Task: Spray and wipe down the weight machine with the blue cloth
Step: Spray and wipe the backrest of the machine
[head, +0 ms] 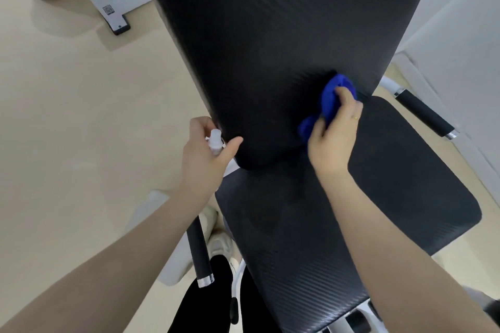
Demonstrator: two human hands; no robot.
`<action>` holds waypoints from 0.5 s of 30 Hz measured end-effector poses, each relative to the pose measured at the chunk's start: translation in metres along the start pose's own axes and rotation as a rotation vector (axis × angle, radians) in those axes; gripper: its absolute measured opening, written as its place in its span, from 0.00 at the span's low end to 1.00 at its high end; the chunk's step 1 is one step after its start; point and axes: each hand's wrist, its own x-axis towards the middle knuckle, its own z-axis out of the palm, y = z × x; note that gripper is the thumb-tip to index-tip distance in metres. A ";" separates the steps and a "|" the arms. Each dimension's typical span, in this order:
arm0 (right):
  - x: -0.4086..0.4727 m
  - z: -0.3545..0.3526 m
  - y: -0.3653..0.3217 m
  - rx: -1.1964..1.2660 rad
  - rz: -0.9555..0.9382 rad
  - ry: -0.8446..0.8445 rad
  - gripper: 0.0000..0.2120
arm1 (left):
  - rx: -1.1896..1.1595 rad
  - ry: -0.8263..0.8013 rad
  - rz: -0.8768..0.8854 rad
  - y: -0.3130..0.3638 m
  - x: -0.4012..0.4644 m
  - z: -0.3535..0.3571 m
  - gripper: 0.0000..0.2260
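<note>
Fingers of both your hands were curled around the cleaning items at the weight machine.

Nearest the camera, the black seat pad [392,197] lay under your forearms, with a black grip handle [199,251] below its left edge. Your left hand [201,154] gripped a small white spray bottle [215,140], fingers wrapped around its body and thumb resting against the lower left edge of the backrest pad [270,35]. Your right hand [334,132] gripped the bunched blue cloth [331,100], pressing it against the lower right part of that pad, just above the seat. A second black handle [424,113] stood to the right of the seat. Farther off, a white frame foot [108,0] rested on the pale floor [67,103] at upper left.
</note>
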 end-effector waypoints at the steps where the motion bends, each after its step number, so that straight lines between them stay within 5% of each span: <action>1: -0.012 0.003 -0.009 0.028 -0.086 -0.045 0.27 | -0.006 0.010 -0.010 0.001 -0.002 0.002 0.15; 6: -0.023 0.004 -0.017 -0.025 -0.351 -0.255 0.28 | 0.062 0.070 0.001 0.004 -0.006 0.006 0.14; 15: 0.002 0.010 0.005 0.127 0.199 0.078 0.26 | 0.150 0.090 -0.006 0.001 -0.009 0.012 0.12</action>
